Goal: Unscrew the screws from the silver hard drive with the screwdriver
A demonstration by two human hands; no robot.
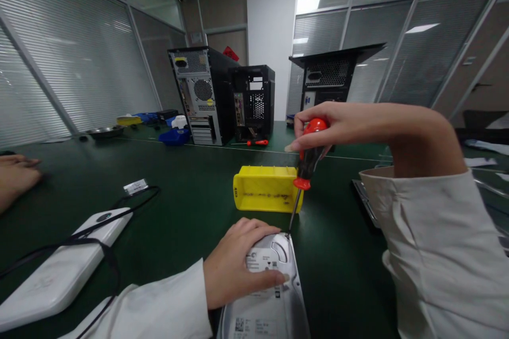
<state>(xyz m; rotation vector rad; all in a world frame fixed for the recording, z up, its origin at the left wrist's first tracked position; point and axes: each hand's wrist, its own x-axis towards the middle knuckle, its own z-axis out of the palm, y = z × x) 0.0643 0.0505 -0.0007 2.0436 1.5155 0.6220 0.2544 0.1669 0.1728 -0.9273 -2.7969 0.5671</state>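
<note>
A silver hard drive (284,307) with a printed label lies on the green table at the bottom centre. My left hand (242,265) presses on it from the left, its thumb across the label and its fingers around the far edge. A screwdriver (309,161) with a red and black handle is gripped near its top by my right hand (324,130). It leans slightly, and its tip meets the far right corner of the drive. Whether a screw sits under the tip is too small to tell. Just behind the drive stands a yellow bin (264,190) with small dark bits inside.
Computer cases (217,95) stand at the back, a second screwdriver (257,143) before them. On the left lie a white power bank (67,265) with a black strap and a blue bin (175,137). Another person's hand (18,177) rests at the left edge. A dark flat device (366,204) lies right.
</note>
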